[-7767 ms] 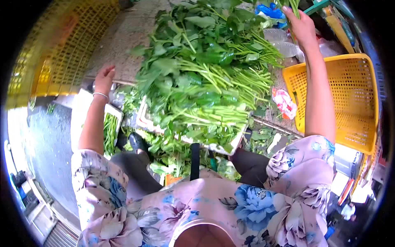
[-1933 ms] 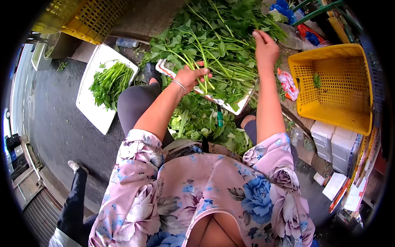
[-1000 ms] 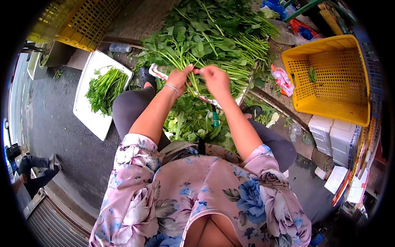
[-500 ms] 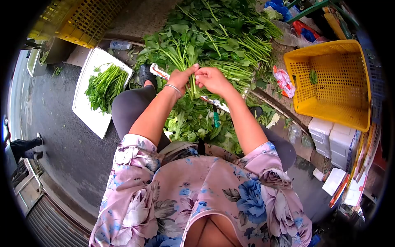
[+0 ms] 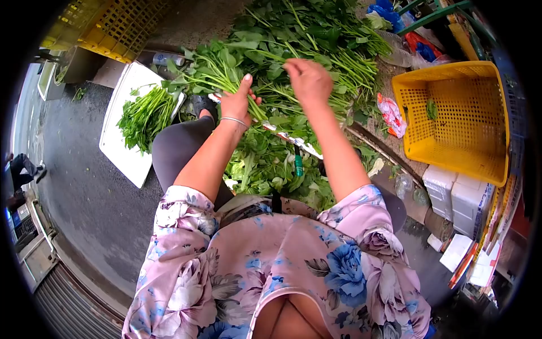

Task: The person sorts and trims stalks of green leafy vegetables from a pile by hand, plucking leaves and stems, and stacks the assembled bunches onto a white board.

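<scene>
My left hand (image 5: pixel 236 106) is closed around a bunch of leafy green stems (image 5: pixel 223 76), its leaves pointing up and left. Up and to the right, my right hand (image 5: pixel 310 82) pinches the end of a single leafy stem (image 5: pixel 268 55). Beyond both hands spreads a large pile of leafy greens (image 5: pixel 316 34). Loose leaves (image 5: pixel 254 164) lie heaped between my knees. A green-handled tool (image 5: pixel 298 164) rests over them; its other end is hard to make out. To the left, a gathered bundle of greens (image 5: pixel 148 116) lies on a white board (image 5: pixel 125 161).
A yellow crate (image 5: pixel 451 121) stands at the right above white foam boxes (image 5: pixel 460 198). Another yellow crate (image 5: pixel 121 28) is at the upper left, near a plastic bottle (image 5: pixel 168 59). A red-and-white plastic bag (image 5: pixel 390 116) lies beside the pile. A passer-by's legs (image 5: pixel 23 169) show at far left.
My hands have moved apart. The left has shifted slightly left with the bunch, tilting it leftward; the right has risen up and right to a stem. The passer-by has moved along the road.
</scene>
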Action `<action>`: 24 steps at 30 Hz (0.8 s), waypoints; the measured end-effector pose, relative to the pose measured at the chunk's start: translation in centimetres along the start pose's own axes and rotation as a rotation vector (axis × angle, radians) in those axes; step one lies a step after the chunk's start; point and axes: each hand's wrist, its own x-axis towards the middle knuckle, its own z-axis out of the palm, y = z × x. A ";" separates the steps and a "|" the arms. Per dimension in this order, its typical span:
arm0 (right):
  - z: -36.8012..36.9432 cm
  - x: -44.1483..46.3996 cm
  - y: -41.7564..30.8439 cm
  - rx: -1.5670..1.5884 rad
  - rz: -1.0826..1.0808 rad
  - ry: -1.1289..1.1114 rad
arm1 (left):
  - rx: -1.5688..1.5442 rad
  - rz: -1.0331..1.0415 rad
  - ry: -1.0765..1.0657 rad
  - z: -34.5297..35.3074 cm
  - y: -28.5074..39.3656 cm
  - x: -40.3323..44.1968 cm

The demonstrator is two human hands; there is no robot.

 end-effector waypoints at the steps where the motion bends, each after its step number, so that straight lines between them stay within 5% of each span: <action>1: 0.3 -0.7 -1.0 0.033 0.015 -0.039 | 0.018 0.011 0.017 0.3 0.1 -0.3; 7: 2.3 -4.5 -3.8 0.232 0.176 -0.458 | 0.093 -0.094 -0.151 -0.8 -0.5 0.7; 9: 2.2 -4.4 -2.2 0.393 0.377 -0.265 | 0.025 -0.119 -0.142 -0.7 -0.3 0.3; 13: 2.2 -1.0 2.5 -0.175 0.343 0.161 | -0.063 -0.133 -0.098 -0.3 0.3 -0.1; 15: 2.4 -0.2 4.0 0.066 0.673 -0.265 | -0.035 -0.116 -0.075 -0.1 0.4 0.0; 17: 3.2 -0.6 4.1 0.117 0.628 -0.231 | -0.103 -0.088 -0.138 -0.5 0.4 0.5; 19: 2.5 -2.6 2.2 0.701 0.790 -0.190 | -0.134 -0.094 -0.132 -0.5 0.4 0.4; 24: -0.8 -9.3 -2.9 0.994 0.968 -0.428 | 0.018 -0.068 -0.207 -0.1 0.5 -0.2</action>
